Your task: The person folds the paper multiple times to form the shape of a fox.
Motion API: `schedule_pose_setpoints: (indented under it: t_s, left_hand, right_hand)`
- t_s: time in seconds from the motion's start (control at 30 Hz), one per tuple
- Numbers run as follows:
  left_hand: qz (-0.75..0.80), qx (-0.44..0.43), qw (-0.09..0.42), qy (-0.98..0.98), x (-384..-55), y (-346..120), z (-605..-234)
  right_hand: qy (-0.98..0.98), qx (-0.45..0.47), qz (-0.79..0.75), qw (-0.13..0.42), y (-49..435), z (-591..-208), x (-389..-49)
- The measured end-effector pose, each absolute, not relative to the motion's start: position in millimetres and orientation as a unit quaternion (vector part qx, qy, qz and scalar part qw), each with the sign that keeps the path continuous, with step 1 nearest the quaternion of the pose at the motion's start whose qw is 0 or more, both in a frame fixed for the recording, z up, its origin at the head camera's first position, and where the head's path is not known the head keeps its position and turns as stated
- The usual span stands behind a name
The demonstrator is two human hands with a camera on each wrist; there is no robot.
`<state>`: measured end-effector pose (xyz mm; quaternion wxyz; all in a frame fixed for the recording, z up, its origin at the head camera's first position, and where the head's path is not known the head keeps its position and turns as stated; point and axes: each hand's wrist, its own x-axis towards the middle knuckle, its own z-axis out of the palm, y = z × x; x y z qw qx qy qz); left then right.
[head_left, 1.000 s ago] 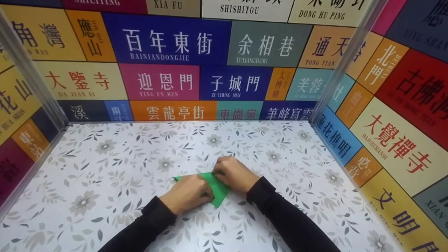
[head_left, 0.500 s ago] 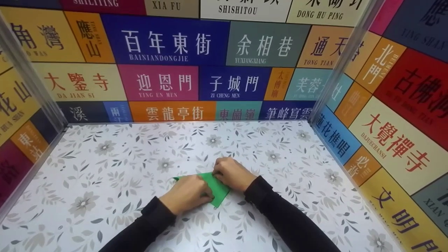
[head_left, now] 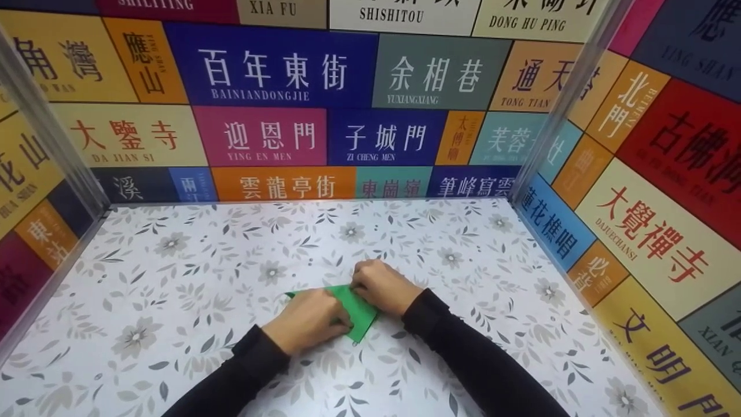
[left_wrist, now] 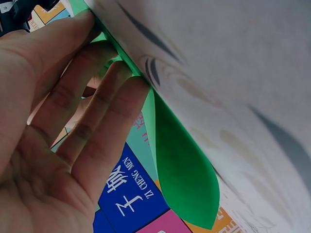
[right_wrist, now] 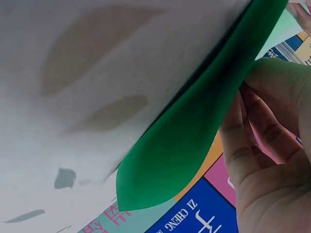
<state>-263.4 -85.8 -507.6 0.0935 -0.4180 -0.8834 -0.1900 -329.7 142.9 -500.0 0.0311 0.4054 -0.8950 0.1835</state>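
A green sheet of paper (head_left: pixel 362 317), folded over, lies at the middle of the table. My left hand (head_left: pixel 310 321) rests across its left part, hiding much of it. In the left wrist view, the fingertips (left_wrist: pixel 138 85) press along the paper's edge, fingers fairly straight. My right hand (head_left: pixel 385 285) is at the far right edge of the paper, where thumb and bent fingers pinch it. A curved, raised flap of the green paper (right_wrist: pixel 165 155) stands off the table beside the right hand in the right wrist view.
White table (head_left: pixel 191 289) with grey flowers and leaves lies all round the paper. Upright panels (head_left: pixel 272 63) with coloured Chinese place-name blocks enclose the back and both sides. Black sleeves (head_left: pixel 260 353) cover both forearms.
Both hands and the green paper hold nearly the same place and pose. The head view has shifted very slightly.
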Motion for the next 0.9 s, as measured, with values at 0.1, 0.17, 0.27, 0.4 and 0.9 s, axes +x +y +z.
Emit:
schedule_pose_setpoints:
  t_s: [0.1, 0.17, 0.27, 0.4, 0.9]
  left_hand:
    - [-0.190, -0.413, 0.096, -0.885, -262.5, -86.0, -508.0]
    - [-0.190, -0.410, 0.095, -0.887, -262.2, -85.8, -507.9]
    - [-0.186, -0.407, 0.093, -0.889, -262.5, -85.2, -508.0]
    - [-0.184, -0.405, 0.088, -0.891, -263.8, -83.9, -507.7]
    - [-0.192, -0.401, 0.083, -0.892, -262.4, -82.5, -505.4]
  right_hand:
    - [-0.893, 0.408, 0.188, 0.030, 142.1, -500.1, -330.1]
    - [-0.891, 0.412, 0.188, 0.033, 142.0, -500.3, -330.6]
    - [-0.888, 0.420, 0.181, 0.039, 142.4, -500.9, -331.4]
    - [-0.887, 0.425, 0.175, 0.045, 144.4, -501.0, -332.5]
    - [-0.892, 0.412, 0.181, 0.039, 156.1, -498.3, -330.5]
